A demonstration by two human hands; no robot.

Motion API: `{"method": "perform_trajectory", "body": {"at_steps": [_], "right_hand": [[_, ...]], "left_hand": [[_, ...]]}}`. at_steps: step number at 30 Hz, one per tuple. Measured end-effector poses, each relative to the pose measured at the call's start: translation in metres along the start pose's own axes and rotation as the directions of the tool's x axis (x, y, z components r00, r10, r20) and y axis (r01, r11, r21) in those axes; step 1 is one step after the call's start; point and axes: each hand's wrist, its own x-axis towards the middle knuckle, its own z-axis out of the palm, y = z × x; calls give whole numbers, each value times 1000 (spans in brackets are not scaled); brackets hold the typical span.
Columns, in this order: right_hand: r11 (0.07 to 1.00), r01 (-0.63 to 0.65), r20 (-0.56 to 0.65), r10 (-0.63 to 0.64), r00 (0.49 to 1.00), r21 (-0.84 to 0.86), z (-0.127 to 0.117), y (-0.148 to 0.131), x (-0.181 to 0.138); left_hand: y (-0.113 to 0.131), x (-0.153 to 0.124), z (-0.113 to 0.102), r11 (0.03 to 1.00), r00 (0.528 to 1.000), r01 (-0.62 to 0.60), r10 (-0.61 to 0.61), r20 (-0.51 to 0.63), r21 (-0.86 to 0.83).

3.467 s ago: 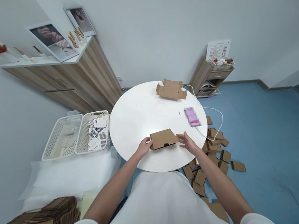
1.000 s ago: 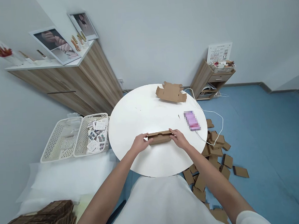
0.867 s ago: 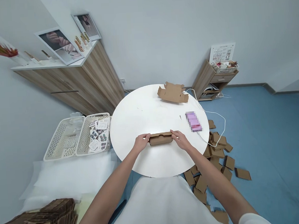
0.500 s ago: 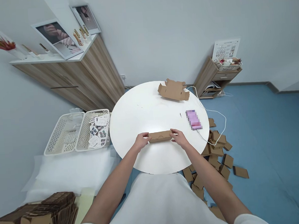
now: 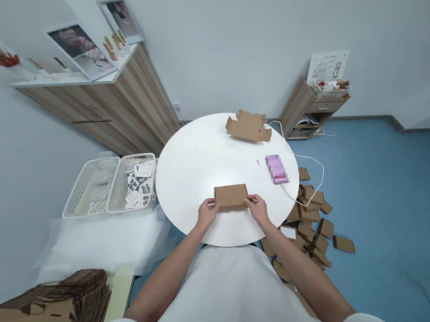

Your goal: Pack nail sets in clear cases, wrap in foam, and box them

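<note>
A small brown cardboard box lies closed at the near middle of the round white table, its broad top face showing. My left hand grips its left near corner between thumb and fingers. At the opposite end, my right hand pinches the right near corner. Farther back on the table rests an unfolded cardboard box blank with its flaps raised. To the right is a phone, its screen blurred, with a white cable attached.
Many folded boxes are heaped on the blue floor right of the table. At left stand two white plastic baskets, one with printed cards. A stack of flat cardboard sits at lower left. The white cable loops off the table's right edge.
The box has tipped so its broad face, rather than its narrow front side, now faces up to me. Both hands have moved slightly down toward its near corners.
</note>
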Motion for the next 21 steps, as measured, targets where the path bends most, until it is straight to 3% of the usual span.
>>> {"method": "perform_trajectory", "body": {"at_steps": [6, 11, 15, 21], "right_hand": [[990, -76, -83, 66, 994, -120, 6, 33, -28], [966, -218, 3, 221, 975, -138, -7, 21, -35], [945, -317, 84, 323, 943, -82, -10, 13, -32], [978, -193, 2, 194, 981, -81, 12, 24, -38]], "left_hand": [[-31, -18, 9, 978, 999, 35, -27, -41, 205], [-31, -10, -6, 928, 991, -43, -8, 134, 369], [-30, -2, -12, 920, 966, -145, 53, 251, 364], [-32, -2, -4, 941, 945, -157, 54, 322, 301]]}}
